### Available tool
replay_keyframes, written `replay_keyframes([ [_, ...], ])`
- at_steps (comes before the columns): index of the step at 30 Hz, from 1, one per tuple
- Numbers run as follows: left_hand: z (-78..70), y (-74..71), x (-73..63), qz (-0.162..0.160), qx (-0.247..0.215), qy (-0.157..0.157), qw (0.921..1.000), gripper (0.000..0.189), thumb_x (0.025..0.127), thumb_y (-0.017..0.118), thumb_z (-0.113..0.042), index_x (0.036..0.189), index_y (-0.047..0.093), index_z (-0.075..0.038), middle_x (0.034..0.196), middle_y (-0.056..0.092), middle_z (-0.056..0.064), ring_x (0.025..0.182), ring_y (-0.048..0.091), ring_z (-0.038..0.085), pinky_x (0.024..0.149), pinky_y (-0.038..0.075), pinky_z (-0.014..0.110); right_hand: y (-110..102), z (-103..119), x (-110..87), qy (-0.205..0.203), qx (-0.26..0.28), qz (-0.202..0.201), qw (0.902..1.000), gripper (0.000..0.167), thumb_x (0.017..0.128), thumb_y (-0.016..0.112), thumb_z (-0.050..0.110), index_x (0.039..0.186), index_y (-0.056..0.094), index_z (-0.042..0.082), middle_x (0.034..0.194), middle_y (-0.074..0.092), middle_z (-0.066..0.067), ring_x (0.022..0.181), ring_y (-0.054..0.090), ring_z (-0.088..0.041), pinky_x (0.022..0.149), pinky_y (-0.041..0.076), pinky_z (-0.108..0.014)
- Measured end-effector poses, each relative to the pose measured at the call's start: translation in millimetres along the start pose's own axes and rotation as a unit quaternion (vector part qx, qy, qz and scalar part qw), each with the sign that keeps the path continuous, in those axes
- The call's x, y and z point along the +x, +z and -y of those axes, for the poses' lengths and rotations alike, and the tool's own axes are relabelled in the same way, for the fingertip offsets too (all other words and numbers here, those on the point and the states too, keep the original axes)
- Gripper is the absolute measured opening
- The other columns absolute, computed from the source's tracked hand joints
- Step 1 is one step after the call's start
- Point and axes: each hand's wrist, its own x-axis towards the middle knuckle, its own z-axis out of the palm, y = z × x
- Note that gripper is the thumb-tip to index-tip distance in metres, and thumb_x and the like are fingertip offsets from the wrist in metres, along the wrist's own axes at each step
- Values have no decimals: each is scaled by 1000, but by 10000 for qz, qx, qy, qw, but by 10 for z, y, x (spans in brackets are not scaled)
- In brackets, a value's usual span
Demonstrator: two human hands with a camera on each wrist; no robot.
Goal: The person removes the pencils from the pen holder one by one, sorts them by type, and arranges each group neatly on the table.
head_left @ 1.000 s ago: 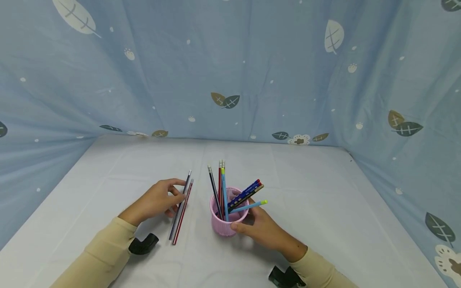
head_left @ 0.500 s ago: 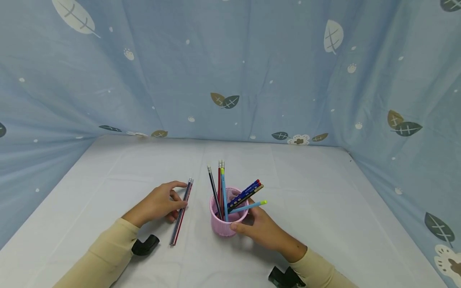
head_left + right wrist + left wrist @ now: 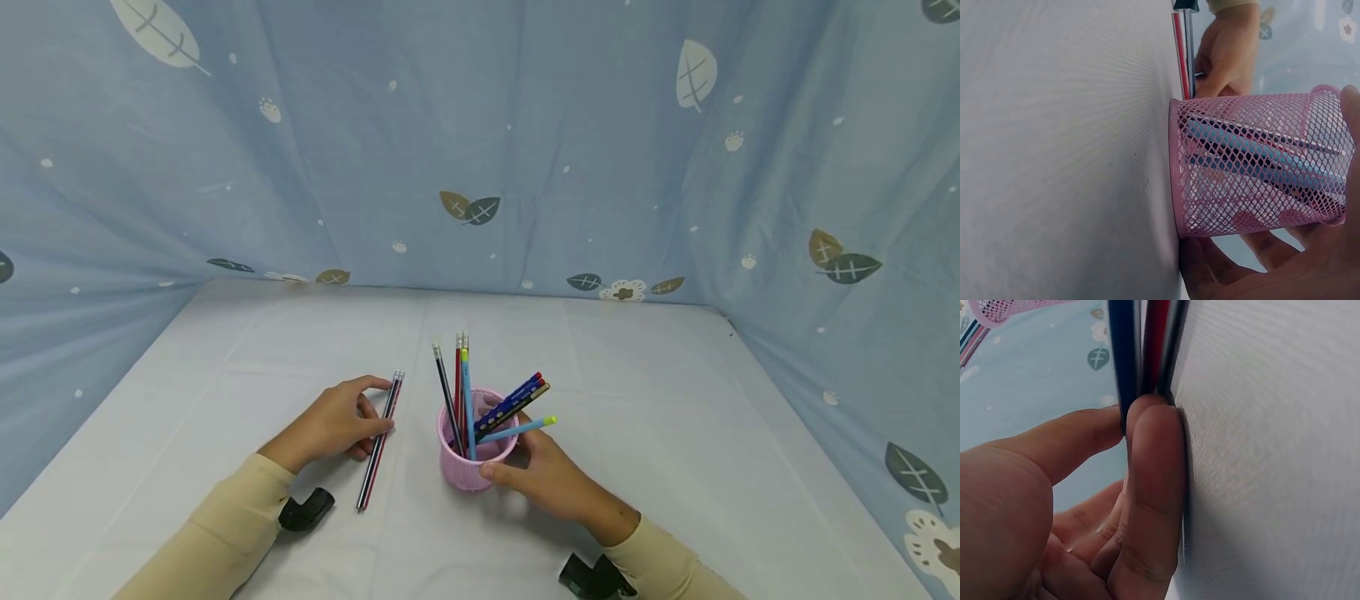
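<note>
My left hand (image 3: 337, 421) holds a small bundle of pencils (image 3: 371, 475) between thumb and fingers, low over the white table. The left wrist view shows a dark blue pencil (image 3: 1124, 356) and a red pencil (image 3: 1156, 347) at the fingertips. To the right stands a pink mesh pencil cup (image 3: 463, 477), gripped around its right side by my right hand (image 3: 551, 475). Upright in the cup lean dark, red and light blue pencils (image 3: 467, 383); blue dotted pencils (image 3: 510, 402) and another light blue pencil (image 3: 536, 425) tilt out over its right rim.
A white cloth covers the table (image 3: 637, 433). Blue leaf-print curtains (image 3: 570, 150) hang behind it and along both sides. Each wrist carries a black device, one at the left sleeve (image 3: 217, 521) and one at the right sleeve (image 3: 667, 558).
The pencils at my left hand lay slightly apart and staggered; they are now side by side with their ends level. My right hand and the cup have stayed put.
</note>
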Motion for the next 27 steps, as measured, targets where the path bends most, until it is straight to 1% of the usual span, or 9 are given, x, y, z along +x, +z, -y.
replay_keyframes([
  [8, 6, 11, 11, -28, 77, 36, 10000, 63, 90, 75, -13, 145, 45, -4, 88, 64, 9, 57, 65, 16, 54, 57, 33, -6, 8, -1, -1, 6, -21, 10000, 74, 95, 69, 34, 156, 29, 19, 145, 55, -5, 125, 59, -20, 101, 47, -22],
  [15, 6, 24, 11, -37, 192, -4, 9998, 62, 90, 74, -14, 144, 45, -6, 87, 63, 8, 55, 62, 16, 51, 56, 32, -4, 10, 0, 8, 50, 5, 10000, 74, 95, 68, 34, 156, 29, 20, 145, 54, -5, 126, 58, -21, 101, 46, -22],
  [22, 19, 38, 23, -80, 148, -77, 9998, 61, 91, 73, -13, 145, 46, -8, 88, 61, 8, 57, 62, 17, 52, 56, 33, 0, 4, 1, 33, -17, -21, 10000, 76, 95, 69, 35, 157, 28, 20, 148, 52, -4, 128, 57, -21, 103, 45, -24],
  [27, 35, 52, 34, -94, 143, -54, 9998, 60, 92, 72, -13, 145, 45, -8, 89, 61, 8, 57, 62, 17, 53, 57, 33, 3, -2, -2, 12, 13, -38, 10000, 76, 95, 69, 34, 157, 28, 20, 148, 51, -5, 128, 57, -22, 102, 46, -24],
])
